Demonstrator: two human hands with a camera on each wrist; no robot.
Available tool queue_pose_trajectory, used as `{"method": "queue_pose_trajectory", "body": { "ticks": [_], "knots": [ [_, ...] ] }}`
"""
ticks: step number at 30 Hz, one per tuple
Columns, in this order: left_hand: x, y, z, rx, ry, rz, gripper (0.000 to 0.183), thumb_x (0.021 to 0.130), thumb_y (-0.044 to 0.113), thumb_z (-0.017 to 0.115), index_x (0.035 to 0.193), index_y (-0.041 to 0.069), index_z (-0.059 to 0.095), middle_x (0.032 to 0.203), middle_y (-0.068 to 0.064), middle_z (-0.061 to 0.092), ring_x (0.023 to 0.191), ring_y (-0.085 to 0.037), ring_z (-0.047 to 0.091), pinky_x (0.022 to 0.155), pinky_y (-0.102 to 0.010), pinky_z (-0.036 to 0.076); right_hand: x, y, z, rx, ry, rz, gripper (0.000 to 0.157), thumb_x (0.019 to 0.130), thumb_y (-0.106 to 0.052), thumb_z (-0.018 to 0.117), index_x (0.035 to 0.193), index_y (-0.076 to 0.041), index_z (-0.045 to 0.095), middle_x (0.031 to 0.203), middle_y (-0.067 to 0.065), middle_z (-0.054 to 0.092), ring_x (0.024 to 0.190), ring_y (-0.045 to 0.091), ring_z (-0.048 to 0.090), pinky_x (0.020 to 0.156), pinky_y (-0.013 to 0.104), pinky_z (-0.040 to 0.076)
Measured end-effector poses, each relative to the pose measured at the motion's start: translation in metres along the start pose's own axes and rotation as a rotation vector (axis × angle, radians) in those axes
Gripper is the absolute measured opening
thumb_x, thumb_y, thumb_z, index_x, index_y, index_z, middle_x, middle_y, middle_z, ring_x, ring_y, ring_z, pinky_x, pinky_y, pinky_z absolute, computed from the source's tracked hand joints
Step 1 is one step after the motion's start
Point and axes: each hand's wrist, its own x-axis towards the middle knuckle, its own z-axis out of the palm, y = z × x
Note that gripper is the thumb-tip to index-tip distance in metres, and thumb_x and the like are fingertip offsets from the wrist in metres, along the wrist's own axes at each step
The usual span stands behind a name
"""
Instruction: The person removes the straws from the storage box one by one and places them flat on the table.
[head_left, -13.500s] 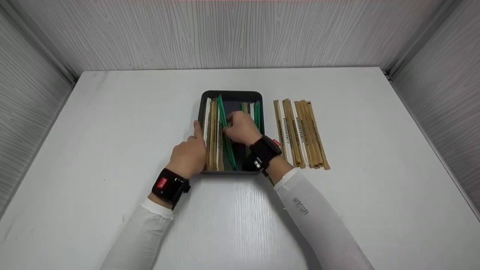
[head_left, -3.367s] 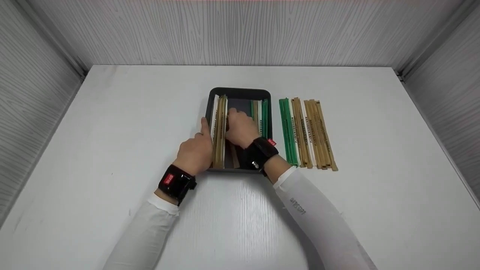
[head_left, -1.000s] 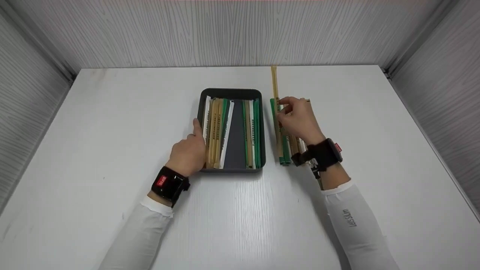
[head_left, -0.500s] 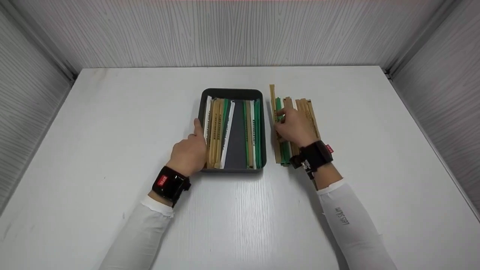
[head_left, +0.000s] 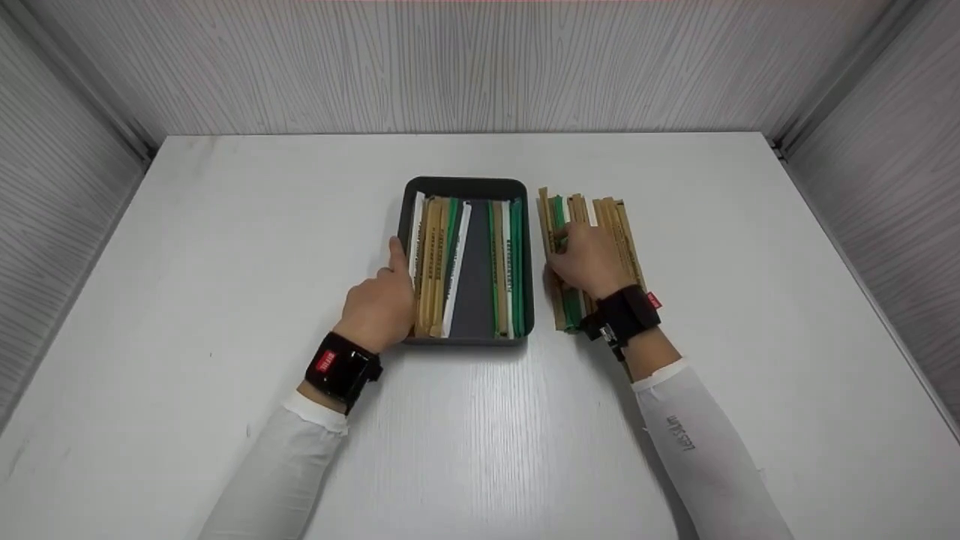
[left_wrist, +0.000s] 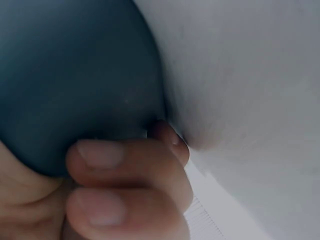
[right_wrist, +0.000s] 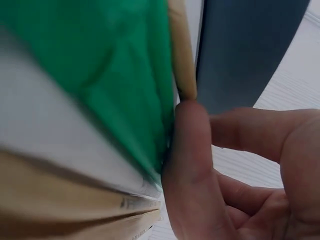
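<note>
My left hand holds the left side of a dark grey tray, index finger laid along its rim. In the left wrist view, curled fingers lie against the tray's dark wall. Long thin paper-wrapped sticks in white, brown and green lie in the tray in two groups, with a bare strip of floor between. Right of the tray, my right hand pinches a brown paper-wrapped stick at the left end of a row. A green wrapped stick lies right beside those fingers in the right wrist view.
More brown and white wrapped sticks continue the row to the right, partly under my right hand. The white tabletop reaches back to a grey wood-grain panel, with similar panels at both sides.
A brown stick in my right hand has come down and toward me to lie alongside the row's left end. Compared with earlier, green sticks have joined the row. My left hand stays at the tray.
</note>
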Motion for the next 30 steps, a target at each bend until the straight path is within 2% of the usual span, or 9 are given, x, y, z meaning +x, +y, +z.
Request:
{"method": "queue_pose_trajectory", "body": {
  "ticks": [11, 17, 22, 27, 30],
  "knots": [
    [0.001, 0.0, 0.001, 0.003, 0.008, -0.001, 0.09, 0.095, -0.001, 0.056, 0.16, -0.013, -0.005, 0.122, -0.036, 0.063, 0.074, -0.034, 0.065, 0.065, -0.049, 0.055, -0.001, -0.001, 0.003, -0.007, 0.015, 0.002, 0.035, 0.092, -0.005, 0.065, 0.125, 0.007, 0.067, 0.082, 0.015, 0.073, 0.054, 0.018, 0.066, 0.05, 0.03, 0.053],
    [-0.001, -0.001, 0.0, 0.006, 0.018, 0.009, 0.091, 0.094, -0.002, 0.057, 0.159, -0.014, -0.005, 0.117, -0.034, 0.064, 0.07, -0.033, 0.063, 0.06, -0.047, 0.054, 0.0, -0.001, 0.003, 0.007, 0.015, 0.009, 0.031, 0.093, -0.005, 0.065, 0.121, 0.005, 0.071, 0.092, 0.016, 0.073, 0.057, 0.018, 0.067, 0.05, 0.028, 0.053],
    [-0.002, -0.001, 0.001, 0.023, 0.022, 0.012, 0.092, 0.093, -0.003, 0.058, 0.159, -0.015, -0.005, 0.114, -0.034, 0.065, 0.067, -0.031, 0.062, 0.059, -0.046, 0.053, -0.002, -0.005, -0.001, 0.028, -0.005, 0.003, 0.035, 0.095, -0.008, 0.064, 0.127, 0.005, 0.069, 0.097, 0.017, 0.074, 0.065, 0.022, 0.07, 0.054, 0.029, 0.056],
    [-0.002, -0.001, 0.001, 0.029, 0.032, 0.028, 0.092, 0.092, -0.003, 0.059, 0.158, -0.016, -0.004, 0.11, -0.033, 0.065, 0.066, -0.031, 0.062, 0.059, -0.047, 0.054, -0.011, -0.021, -0.012, 0.034, 0.054, -0.059, 0.037, 0.098, -0.013, 0.065, 0.132, 0.002, 0.068, 0.104, 0.015, 0.073, 0.072, 0.022, 0.068, 0.058, 0.029, 0.053],
    [-0.003, -0.001, 0.001, 0.041, 0.047, 0.042, 0.091, 0.091, -0.003, 0.059, 0.157, -0.018, -0.002, 0.104, -0.031, 0.066, 0.065, -0.031, 0.062, 0.058, -0.048, 0.055, -0.014, -0.038, -0.016, 0.031, 0.098, -0.137, 0.034, 0.099, -0.014, 0.064, 0.13, 0.0, 0.07, 0.11, 0.014, 0.072, 0.071, 0.019, 0.064, 0.058, 0.029, 0.049]
  ]
}}
